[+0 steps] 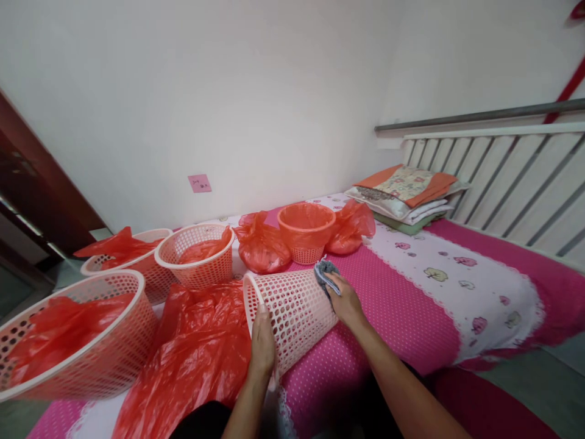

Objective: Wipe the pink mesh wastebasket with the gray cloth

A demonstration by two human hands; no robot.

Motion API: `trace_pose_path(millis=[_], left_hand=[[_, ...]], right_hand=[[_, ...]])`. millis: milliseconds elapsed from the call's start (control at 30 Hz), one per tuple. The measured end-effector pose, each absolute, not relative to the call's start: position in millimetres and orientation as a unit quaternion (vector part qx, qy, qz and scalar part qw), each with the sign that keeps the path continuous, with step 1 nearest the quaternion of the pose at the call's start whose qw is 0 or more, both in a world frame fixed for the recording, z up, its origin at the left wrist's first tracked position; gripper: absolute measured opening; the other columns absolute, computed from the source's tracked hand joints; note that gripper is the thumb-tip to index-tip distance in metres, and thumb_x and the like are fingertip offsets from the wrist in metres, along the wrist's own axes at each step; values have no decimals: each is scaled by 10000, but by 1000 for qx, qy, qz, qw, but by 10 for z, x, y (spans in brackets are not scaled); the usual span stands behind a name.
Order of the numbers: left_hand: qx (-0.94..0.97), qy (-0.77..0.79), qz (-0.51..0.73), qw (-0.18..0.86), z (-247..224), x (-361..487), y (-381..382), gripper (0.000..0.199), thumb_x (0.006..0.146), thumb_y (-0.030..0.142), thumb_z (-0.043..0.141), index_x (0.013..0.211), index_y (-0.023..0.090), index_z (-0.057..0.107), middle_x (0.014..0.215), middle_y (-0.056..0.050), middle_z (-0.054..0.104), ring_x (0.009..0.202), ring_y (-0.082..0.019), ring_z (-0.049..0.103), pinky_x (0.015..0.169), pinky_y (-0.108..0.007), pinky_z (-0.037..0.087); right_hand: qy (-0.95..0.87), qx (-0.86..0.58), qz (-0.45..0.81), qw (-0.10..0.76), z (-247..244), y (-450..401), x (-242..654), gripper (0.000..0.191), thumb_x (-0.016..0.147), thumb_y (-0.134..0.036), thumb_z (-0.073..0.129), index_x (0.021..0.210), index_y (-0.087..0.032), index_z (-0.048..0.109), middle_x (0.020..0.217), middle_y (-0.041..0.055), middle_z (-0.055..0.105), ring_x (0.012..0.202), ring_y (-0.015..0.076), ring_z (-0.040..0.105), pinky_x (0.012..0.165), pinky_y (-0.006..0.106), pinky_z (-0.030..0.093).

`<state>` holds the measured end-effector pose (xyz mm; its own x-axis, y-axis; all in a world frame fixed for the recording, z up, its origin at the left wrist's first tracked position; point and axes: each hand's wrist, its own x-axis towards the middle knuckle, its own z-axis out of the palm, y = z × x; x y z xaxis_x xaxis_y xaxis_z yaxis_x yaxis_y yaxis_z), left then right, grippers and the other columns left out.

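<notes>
A pale pink perforated plastic basket (297,311) lies tipped on its side above the bedspread, its mouth toward the left. My left hand (263,341) grips its rim, with the fingers partly hidden inside the mouth. My right hand (343,300) presses a grey-blue cloth (325,275) against the basket's base, fingers closed over the cloth. Flat red plastic bags (196,347) lie just left of my left hand.
Several other baskets stand left, including a large one (91,347), with red plastic inside. A red-lined basket (307,228) sits by the wall between two knotted red bags (262,247). Folded bedding (406,189) is piled near the white bed rail (498,183).
</notes>
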<state>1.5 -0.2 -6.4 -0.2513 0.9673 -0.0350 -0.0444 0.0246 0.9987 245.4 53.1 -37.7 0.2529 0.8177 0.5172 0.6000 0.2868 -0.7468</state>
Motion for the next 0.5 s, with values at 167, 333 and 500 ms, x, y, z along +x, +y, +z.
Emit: trace_pose_path(millis=[167, 333, 500], left_hand=[[417, 537, 572, 458, -75, 27, -5, 550, 911, 591, 567, 1175, 129, 706, 1324, -194, 690, 1401, -360, 499, 1174, -462, 374], [400, 517, 591, 473, -128, 23, 11, 474, 878, 568, 628, 1080, 149, 717, 1228, -178, 730, 1369, -361, 526, 1136, -450, 416], [387, 481, 598, 511, -190, -10, 48, 453, 871, 540, 649, 1119, 165, 703, 1264, -169, 719, 1381, -356, 515, 1143, -449, 408]], right_hand=[[-617, -569, 108, 532, -312, 486, 2331, 422, 898, -230, 509, 1262, -195, 719, 1352, 138, 671, 1304, 287, 592, 1160, 520, 420], [-635, -566, 105, 514, -241, 390, 2105, 454, 888, -178, 519, 1307, -193, 695, 1422, 153, 613, 1333, 299, 563, 1161, 543, 418], [-659, -542, 99, 512, -148, 276, 1876, 470, 889, -151, 540, 1331, -235, 679, 1428, 126, 599, 1349, 292, 541, 1165, 544, 414]])
